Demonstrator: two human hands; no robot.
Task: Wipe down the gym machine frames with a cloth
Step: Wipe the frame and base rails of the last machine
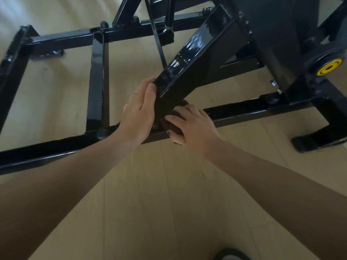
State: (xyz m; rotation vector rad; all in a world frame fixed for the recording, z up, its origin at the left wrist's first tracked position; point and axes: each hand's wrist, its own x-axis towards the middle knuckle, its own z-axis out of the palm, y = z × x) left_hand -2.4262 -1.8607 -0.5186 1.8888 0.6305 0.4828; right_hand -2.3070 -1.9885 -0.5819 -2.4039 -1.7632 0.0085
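A glossy black gym machine frame fills the upper half of the head view. Its thick slanted beam [197, 59] runs down from the upper right to the near floor rail [253, 109]. My left hand [139, 111] grips the beam's lower end from the left, thumb lying on its top face. My right hand [191, 126] presses a dark brown cloth [171, 122] against the right side of the beam's foot, fingers curled over the cloth. Most of the cloth is hidden under that hand.
Black cross rails [97, 79] form a rectangle on the light wood floor [169, 194] at the left. A yellow-centred pivot disc [329, 67] sits at the right, above a black foot [319, 141]. A shoe tip [232, 256] shows at the bottom edge.
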